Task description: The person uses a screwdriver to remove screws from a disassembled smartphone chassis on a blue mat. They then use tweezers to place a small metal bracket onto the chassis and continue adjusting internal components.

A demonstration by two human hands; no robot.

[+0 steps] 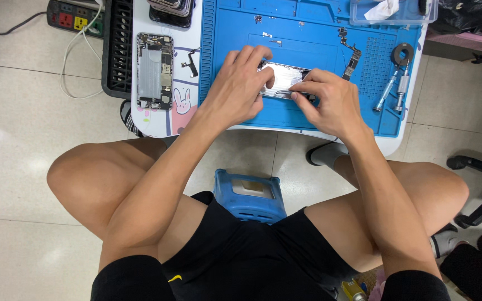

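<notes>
Blue matting (235, 120) covers the small table at the top centre of the frame, and on it lies the opened phone body (283, 78) you are working on. Your left hand (237, 88) arches over its left end, fingers curled and pressing down on the shiny plate. Your right hand (327, 102) comes in from the right, thumb and forefinger pinched tight at the lower edge; what they grip is too small to tell. Another stripped phone (154, 70) lies at the upper left, and two metal screwdrivers (394, 89) at the right.
</notes>
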